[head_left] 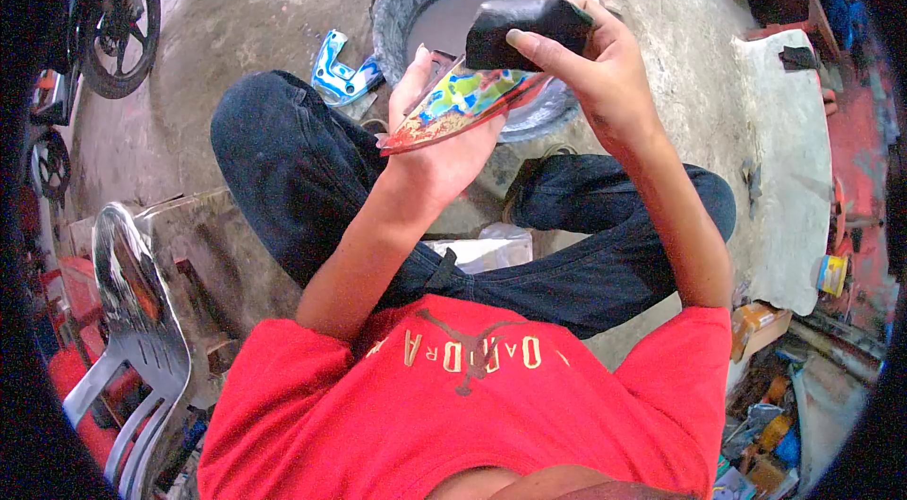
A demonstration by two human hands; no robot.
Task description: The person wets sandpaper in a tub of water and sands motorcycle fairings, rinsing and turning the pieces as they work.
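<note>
My left hand point(435, 155) cradles a curved, pointed painted panel point(458, 108) from beneath, with its thumb up along the far edge. Patches of green, yellow, blue, white and red show on the panel, like worn paint. Between the thumb and fingers of my right hand point(590, 65) is a black sheet of sandpaper point(499, 32), bent over and held at the panel's upper end; whether it touches the surface I cannot tell. Behind both hands stands a dark round basin point(385, 23) with cloudy grey liquid point(436, 20) in it.
A blue-and-white painted part point(333, 70) lies on the concrete floor left of the basin. Motorcycle wheels point(118, 27) stand at far left, above a grey plastic chair point(137, 311). A pale board point(789, 169) and assorted clutter point(765, 434) line the right side.
</note>
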